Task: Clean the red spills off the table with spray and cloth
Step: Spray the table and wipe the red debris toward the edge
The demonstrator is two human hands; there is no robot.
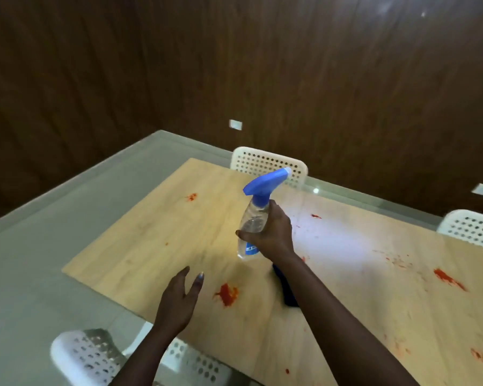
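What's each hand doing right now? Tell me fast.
Left hand: open, fingers relaxed, holding nothing, above the table.
Right hand: gripping the spray bottle around its body.

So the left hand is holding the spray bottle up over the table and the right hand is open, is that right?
Not quite: the hands are swapped. The head view shows the right hand holding the spray bottle up over the table, and the left hand open.

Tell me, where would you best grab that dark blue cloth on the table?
Take the cloth by its near end, coming from above with the free left hand. It lies flat on the table and the right forearm crosses over its far part, so only the near end is exposed, and the right hand holds the bottle.
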